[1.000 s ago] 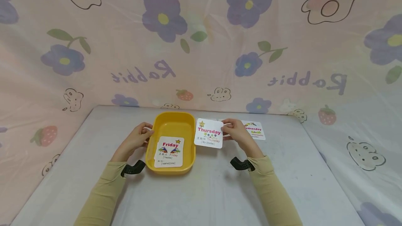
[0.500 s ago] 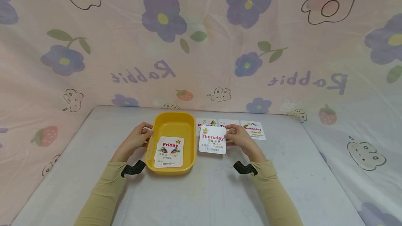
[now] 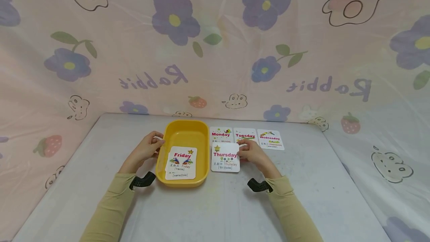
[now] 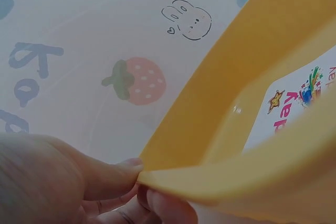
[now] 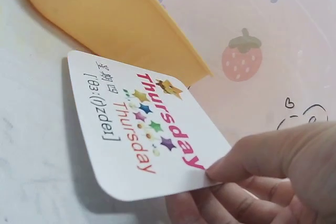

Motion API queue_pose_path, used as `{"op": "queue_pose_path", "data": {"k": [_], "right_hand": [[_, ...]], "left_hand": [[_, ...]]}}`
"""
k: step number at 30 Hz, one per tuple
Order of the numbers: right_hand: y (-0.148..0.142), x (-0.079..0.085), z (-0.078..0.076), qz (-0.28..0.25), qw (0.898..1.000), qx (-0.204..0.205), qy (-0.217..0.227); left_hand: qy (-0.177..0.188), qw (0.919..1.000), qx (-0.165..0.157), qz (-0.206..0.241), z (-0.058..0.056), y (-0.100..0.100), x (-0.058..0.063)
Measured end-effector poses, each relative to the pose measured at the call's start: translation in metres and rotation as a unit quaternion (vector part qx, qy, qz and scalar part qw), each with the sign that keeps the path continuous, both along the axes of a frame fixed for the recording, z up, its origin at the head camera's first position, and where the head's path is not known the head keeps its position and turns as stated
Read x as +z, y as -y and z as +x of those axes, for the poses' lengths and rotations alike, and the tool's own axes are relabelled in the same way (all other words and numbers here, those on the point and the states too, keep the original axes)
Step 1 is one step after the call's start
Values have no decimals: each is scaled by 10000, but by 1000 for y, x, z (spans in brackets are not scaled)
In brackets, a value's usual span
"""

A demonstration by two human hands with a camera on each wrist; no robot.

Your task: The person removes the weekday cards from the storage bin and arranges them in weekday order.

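My left hand pinches the left rim of a yellow plastic tray, thumb above and fingers below in the left wrist view. Inside the tray lies a Friday flashcard, covering most of another card under it. With thumb and fingers my right hand pinches the right edge of a white Thursday flashcard. That card is face up just right of the tray, and the right wrist view shows a shadow beneath it. Its top edge overlaps the bottom of the Monday card in the head view.
Beyond the Thursday card, a Tuesday card and a Wednesday card continue the row from Monday along the back of the white table. A patterned curtain hangs behind the table and at both sides.
My right hand has brought the Thursday card nearer to me, down from over the row, so the Monday and Tuesday cards show again. The left hand and tray have stayed still.
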State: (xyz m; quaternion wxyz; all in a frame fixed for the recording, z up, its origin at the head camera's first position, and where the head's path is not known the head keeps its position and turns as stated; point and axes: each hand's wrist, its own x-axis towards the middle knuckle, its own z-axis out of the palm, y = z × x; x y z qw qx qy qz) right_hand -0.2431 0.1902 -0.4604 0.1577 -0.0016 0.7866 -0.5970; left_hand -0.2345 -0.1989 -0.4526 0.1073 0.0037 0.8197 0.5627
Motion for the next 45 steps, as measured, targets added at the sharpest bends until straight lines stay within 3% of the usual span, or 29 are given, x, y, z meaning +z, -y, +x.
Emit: {"op": "queue_pose_path", "data": {"k": [11,16,23,36,45], "right_hand": [[6,-10,2,124,9997,-37,-208],[9,-7,6,326,9988,-87,-365],[8,-15,1,591,9969,-239,-455],[9,-12,0,889,9951,-280,-340],[7,-13,-8,846,9959,-297,106]], "left_hand": [[67,10000,5,35,0,-1,1],[87,10000,5,27,0,-1,1],[75,10000,28,33,1,-1,1],[79,10000,58,-7,1,-2,2],[41,10000,-7,53,3,-2,4]]}}
